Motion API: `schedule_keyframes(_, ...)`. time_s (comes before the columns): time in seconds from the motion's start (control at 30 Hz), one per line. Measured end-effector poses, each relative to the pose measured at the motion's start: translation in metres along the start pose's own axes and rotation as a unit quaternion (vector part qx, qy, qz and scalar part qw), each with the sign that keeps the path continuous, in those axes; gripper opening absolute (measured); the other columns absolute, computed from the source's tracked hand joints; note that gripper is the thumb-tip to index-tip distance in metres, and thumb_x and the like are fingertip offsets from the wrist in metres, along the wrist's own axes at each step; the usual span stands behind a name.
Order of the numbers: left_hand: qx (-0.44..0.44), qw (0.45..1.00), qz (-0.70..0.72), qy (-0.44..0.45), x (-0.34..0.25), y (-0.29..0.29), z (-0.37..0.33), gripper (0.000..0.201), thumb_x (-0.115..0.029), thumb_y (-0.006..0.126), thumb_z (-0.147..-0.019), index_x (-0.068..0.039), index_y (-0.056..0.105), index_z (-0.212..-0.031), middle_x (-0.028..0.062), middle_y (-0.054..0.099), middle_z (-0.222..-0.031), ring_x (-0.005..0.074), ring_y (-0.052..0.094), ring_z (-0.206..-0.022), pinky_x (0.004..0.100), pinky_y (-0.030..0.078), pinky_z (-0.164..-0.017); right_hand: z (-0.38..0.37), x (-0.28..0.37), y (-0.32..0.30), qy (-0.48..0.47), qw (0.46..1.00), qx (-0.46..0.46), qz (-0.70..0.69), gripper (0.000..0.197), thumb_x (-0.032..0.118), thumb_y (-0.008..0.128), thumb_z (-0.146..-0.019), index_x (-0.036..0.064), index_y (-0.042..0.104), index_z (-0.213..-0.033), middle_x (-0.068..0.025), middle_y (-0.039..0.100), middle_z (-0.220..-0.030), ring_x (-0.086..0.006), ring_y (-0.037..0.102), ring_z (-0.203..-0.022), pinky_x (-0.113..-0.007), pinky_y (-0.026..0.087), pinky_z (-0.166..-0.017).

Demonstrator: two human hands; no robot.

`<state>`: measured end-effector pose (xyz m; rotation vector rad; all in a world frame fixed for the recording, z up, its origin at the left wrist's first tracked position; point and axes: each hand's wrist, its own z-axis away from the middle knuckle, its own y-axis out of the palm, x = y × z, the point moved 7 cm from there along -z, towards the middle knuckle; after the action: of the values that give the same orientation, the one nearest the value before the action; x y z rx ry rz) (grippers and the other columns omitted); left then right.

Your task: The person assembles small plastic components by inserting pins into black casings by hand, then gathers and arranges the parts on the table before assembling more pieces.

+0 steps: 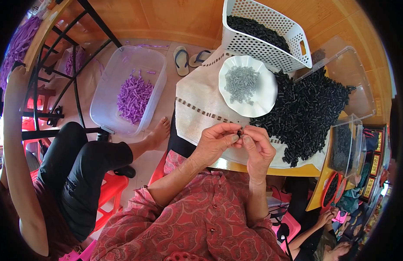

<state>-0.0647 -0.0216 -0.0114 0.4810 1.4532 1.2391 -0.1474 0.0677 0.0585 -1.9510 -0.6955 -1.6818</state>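
Observation:
Over the front edge of the cloth-covered table, my left hand (219, 140) and my right hand (256, 150) meet fingertip to fingertip. Between them they pinch a small black part (240, 132), mostly hidden by the fingers. Just beyond, a white scalloped plate (266, 89) carries a heap of small clear tube-like pieces (242, 83). To the right of the plate spreads a large pile of short black pieces (303, 113), lying on the white cloth (193, 118).
A white perforated basket (266, 54) of black pieces stands at the back. Clear bins (360, 82) sit at the right. On the floor at left, a translucent tub (156, 93) holds purple pieces (134, 98), near slippers (182, 61). People sit left and lower right.

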Motion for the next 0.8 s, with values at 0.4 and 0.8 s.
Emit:
schedule_keyframes(0.4, 0.003, 1.000, -0.019, 0.015, -0.0007, -0.0019, -0.0014, 0.026, 0.004, 0.061, -0.089, 0.002, 0.061, -0.115, 0.0091, 0.065, -0.102, 0.0155, 0.062, -0.088, 0.0285, 0.053, -0.081, -0.0045, -0.0052, 0.0034, 0.005, 0.999, -0.006, 0.052, 0.014, 0.000, 0.067, -0.086, -0.0013, 0.068, -0.100, -0.0108, 0.060, -0.105, -0.0151, 0.057, -0.096, -0.025, 0.045, -0.085)
schedule_keyframes(0.8, 0.002, 0.999, -0.045, 0.017, -0.0004, -0.0009, -0.0014, 0.025, 0.004, 0.060, -0.090, 0.002, 0.061, -0.115, 0.0090, 0.065, -0.103, 0.0141, 0.062, -0.089, 0.0279, 0.053, -0.081, -0.0053, -0.0023, 0.0028, 0.003, 0.998, 0.005, 0.057, 0.014, -0.003, 0.064, -0.086, -0.0026, 0.067, -0.100, -0.0111, 0.059, -0.105, -0.0146, 0.057, -0.095, -0.025, 0.045, -0.084)
